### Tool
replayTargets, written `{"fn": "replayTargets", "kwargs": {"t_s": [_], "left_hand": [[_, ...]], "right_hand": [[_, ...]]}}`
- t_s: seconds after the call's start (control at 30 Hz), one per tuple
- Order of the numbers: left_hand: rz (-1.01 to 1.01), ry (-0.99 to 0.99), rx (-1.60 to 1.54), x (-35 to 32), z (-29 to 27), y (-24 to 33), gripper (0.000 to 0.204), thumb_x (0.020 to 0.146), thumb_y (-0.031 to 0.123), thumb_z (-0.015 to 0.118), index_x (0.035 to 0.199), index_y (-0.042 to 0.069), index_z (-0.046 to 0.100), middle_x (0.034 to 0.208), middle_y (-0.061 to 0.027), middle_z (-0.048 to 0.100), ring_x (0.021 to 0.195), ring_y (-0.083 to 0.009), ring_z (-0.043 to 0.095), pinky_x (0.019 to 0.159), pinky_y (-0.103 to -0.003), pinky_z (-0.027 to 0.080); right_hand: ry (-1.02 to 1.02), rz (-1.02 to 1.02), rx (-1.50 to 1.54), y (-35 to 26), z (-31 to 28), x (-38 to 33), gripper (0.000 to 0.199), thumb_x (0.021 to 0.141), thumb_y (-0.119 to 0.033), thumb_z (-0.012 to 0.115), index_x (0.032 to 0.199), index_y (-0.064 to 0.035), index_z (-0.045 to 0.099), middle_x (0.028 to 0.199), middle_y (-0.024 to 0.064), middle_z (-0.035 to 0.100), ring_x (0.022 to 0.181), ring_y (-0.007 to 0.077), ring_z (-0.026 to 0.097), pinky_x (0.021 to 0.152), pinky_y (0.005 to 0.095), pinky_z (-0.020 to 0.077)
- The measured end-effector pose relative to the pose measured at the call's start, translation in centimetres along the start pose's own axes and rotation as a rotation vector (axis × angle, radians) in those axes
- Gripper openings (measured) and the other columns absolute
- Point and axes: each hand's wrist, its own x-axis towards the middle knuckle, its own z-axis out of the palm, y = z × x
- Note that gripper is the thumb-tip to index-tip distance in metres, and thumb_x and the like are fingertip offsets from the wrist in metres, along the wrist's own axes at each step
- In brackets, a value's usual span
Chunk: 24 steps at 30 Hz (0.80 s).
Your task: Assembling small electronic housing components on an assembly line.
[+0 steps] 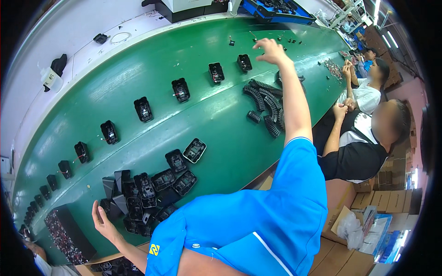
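Note:
My right hand (272,51) reaches far across the green bench with its fingers apart, and nothing shows in it. Just beyond its fingertips lie small black parts with wires (231,43). A black open housing (244,63) stands to the left of that hand, the end of a long row. My left hand (105,224) is at the lower left, fingers stretched out and holding nothing I can see. Beside it is a heap of black plastic housings (146,191), some overlapping. A housing with a pale rim (194,150) lies at the heap's far right edge.
Curved black ribbed strips (264,99) lie under my right forearm. A black box of small mixed parts (69,237) stands left of my left hand. A blue tray (276,16) is at the back. Co-workers (363,138) sit along the right side, near scattered small parts (332,69).

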Motion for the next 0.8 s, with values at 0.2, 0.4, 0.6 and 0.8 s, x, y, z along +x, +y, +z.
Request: {"fn": "replayTargets", "kwargs": {"t_s": [0.2, 0.4, 0.6, 0.8], "left_hand": [[0.058, -0.058, 0.13, 0.9, -0.2, -1.4, 0.031, 0.097, 0.016, 0.06, 0.125, 0.003, 0.063, 0.116, -0.0104, 0.067, 0.102, -0.0205, 0.061, 0.09, -0.03, 0.048], [0.049, -0.087, 0.144, 1.0, -2.2, -3.5, 0.016, 0.094, 0.011, 0.062, 0.104, -0.001, 0.066, 0.097, -0.0078, 0.067, 0.084, -0.0153, 0.059, 0.08, -0.026, 0.048], [-0.237, 0.278, -0.609, 0.3, -2.2, -2.6, 0.042, 0.097, 0.007, 0.05, 0.139, 0.003, 0.048, 0.114, -0.0141, 0.067, 0.088, -0.0142, 0.064, 0.071, -0.021, 0.047], [-0.042, -0.108, -1.205, 0.6, 0.2, 7.2, 0.057, 0.099, 0.019, 0.052, 0.149, 0.001, 0.034, 0.119, -0.0201, 0.06, 0.081, -0.0177, 0.061, 0.065, -0.025, 0.051]], "right_hand": [[0.056, 0.591, 0.395, 7.2, 7.6, 4.9, 0.049, 0.082, -0.03, 0.069, 0.13, -0.0205, 0.062, 0.144, 0.0075, 0.052, 0.125, 0.0346, 0.055, 0.099, 0.0477, 0.0483], [-0.08, 0.775, 0.471, 5.9, 13.6, 7.1, 0.051, 0.088, -0.044, 0.065, 0.132, -0.0185, 0.062, 0.135, 0.0088, 0.06, 0.124, 0.0332, 0.056, 0.099, 0.05, 0.0486], [0.064, 0.074, 0.922, -5.3, 5.3, 3.3, 0.044, 0.088, -0.034, 0.068, 0.126, -0.0123, 0.063, 0.129, 0.0105, 0.062, 0.116, 0.0293, 0.059, 0.096, 0.0439, 0.0515], [0.126, -0.292, 1.481, -3.5, -0.8, -0.3, 0.036, 0.089, -0.022, 0.072, 0.12, -0.0048, 0.064, 0.122, 0.0125, 0.064, 0.105, 0.0246, 0.063, 0.091, 0.0365, 0.055]]}}
